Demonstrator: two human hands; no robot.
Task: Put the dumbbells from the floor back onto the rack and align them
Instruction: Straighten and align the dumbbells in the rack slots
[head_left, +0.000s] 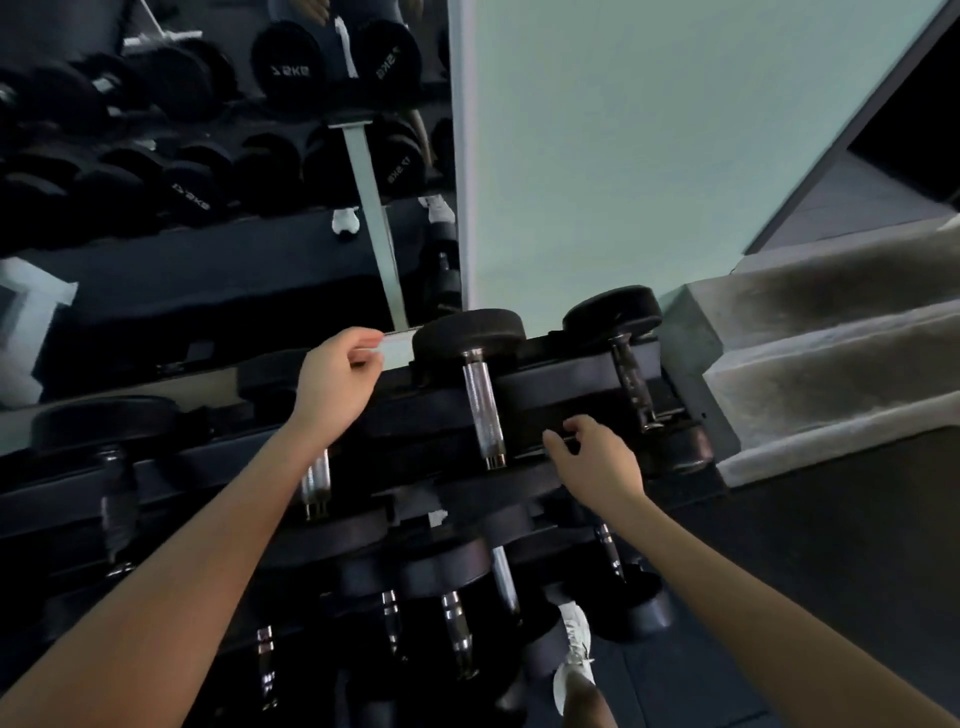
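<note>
A black dumbbell rack (563, 387) runs across the view below me. On its top tier lie a dumbbell with a chrome handle (481, 410), a dark-handled dumbbell (631, 384) at the right end, and another dumbbell (316, 480) partly hidden under my left wrist. My left hand (337, 376) hovers over the back of the top tier with fingers loosely curled and nothing seen in it. My right hand (597, 460) has its curled fingertips on the front rail, just right of the chrome handle. Several dumbbells (457, 634) fill the lower tier.
A mirror (208, 156) behind the rack reflects more black dumbbells. A pale wall (649, 156) rises at the centre. Carpeted stairs (831, 338) climb on the right, close to the rack's end. My white shoe (574, 660) stands on the dark floor by the lower tier.
</note>
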